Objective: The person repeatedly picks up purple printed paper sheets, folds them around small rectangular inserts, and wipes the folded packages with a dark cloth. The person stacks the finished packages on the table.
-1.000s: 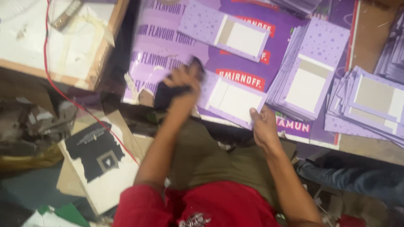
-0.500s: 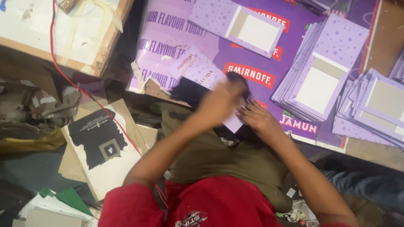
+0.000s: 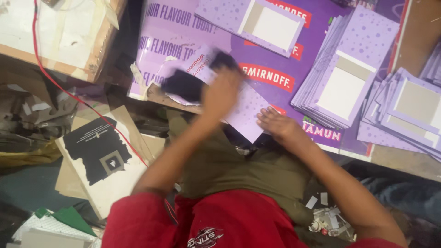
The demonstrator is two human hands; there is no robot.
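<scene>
Cardboard sheet (image 3: 250, 112), purple and dotted, lay flat under both hands at the near edge of the printed purple poster (image 3: 275, 78). The left hand (image 3: 223, 92) was closed around a dark cloth or pad (image 3: 186, 85) and pressed it on the sheet's far end; the motion blur hid how tightly the fingers gripped. The right hand (image 3: 278, 124) lay open, fingers spread flat, pinning the sheet's near right corner and holding nothing. Beyond the right hand sat a fanned stack of purple window cards (image 3: 342, 78), with a second loose stack (image 3: 404, 115) further right and one single card (image 3: 262, 25) past the left hand. To the left of the left arm a red cord (image 3: 69, 94) ran across a black-and-white board (image 3: 98, 156). Judged from this, the sheet could skid or crease if the flat hand lifted while the pad pushed, and a wide sweep might knock the fanned stack out of order.
</scene>
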